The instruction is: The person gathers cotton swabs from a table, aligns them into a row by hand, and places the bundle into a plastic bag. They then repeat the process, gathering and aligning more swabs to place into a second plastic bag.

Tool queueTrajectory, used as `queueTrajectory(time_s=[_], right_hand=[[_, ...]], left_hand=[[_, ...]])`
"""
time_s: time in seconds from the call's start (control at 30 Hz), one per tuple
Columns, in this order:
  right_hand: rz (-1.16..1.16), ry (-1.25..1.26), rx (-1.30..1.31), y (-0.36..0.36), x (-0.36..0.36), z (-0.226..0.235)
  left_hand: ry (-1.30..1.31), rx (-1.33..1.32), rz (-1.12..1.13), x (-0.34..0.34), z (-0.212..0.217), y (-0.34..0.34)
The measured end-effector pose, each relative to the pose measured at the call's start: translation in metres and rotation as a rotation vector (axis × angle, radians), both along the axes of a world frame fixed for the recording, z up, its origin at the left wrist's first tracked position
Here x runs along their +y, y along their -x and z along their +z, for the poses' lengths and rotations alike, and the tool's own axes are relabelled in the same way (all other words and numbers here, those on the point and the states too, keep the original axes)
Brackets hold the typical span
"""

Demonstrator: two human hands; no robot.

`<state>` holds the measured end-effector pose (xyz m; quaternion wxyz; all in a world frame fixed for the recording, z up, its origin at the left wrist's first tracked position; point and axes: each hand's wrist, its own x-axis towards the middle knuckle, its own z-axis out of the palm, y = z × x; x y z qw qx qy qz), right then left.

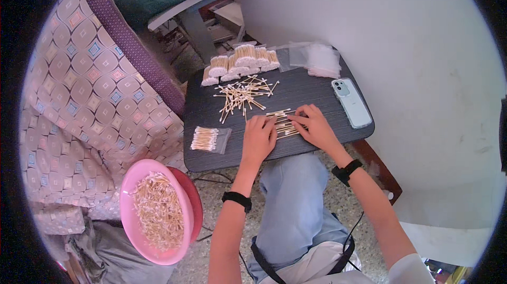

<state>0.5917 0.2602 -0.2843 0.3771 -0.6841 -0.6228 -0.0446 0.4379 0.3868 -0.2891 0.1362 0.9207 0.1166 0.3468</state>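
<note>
A loose row of wooden-stick cotton swabs (285, 127) lies side by side on the dark table, between my two hands. My left hand (259, 138) is closed at the left ends of these swabs, its fingers bent and pressed together over them. At the right ends my right hand (314, 127) is closed too, fingertips on the sticks; both hands hide many of the tips. Just beyond is a tangled heap of loose cotton swabs (244, 95). A clear bag of cotton swabs (205, 138) rests flat to the left of my left hand.
Packed swab bundles (245, 57) are stacked along the far edge of the table (311, 94), beside a pile of clear plastic bags (323, 59). A pale phone (351, 103) lies at the right. A pink basin (130, 215) full of swabs stands lower left. A wall (422, 83) borders the right.
</note>
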Motion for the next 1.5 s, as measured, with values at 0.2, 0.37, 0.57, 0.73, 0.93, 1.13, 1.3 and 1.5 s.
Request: queueTrajectory(time_s=[0.2,0.37,0.57,0.73,0.93,1.13,1.3,1.5], right_hand=[[-0.022,-0.024,0.014,-0.003,0.001,-0.005],[-0.077,0.0,-0.174,-0.002,0.004,-0.008],[0.042,0.211,-0.296,-0.004,0.002,-0.007],[0.022,0.05,0.183,-0.008,0.004,-0.006],[-0.035,0.008,0.367,0.0,0.005,-0.015],[-0.062,-0.001,0.337,0.031,0.03,-0.024],[-0.047,-0.061,0.457,0.021,0.028,-0.023],[-0.015,0.137,0.163,0.017,-0.015,-0.01]], left_hand=[[0.011,-0.015,0.016,-0.001,0.002,-0.001],[-0.05,0.054,-0.013,0.001,-0.004,-0.004],[-0.111,0.146,-0.065,0.004,-0.007,-0.004],[0.122,0.001,-0.013,0.004,-0.001,-0.003],[0.095,-0.006,0.072,-0.007,0.0,0.003],[-0.024,0.235,0.134,-0.03,-0.016,-0.016],[0.251,0.078,0.039,-0.025,-0.008,-0.016],[0.115,0.164,0.113,-0.032,-0.01,0.036]])
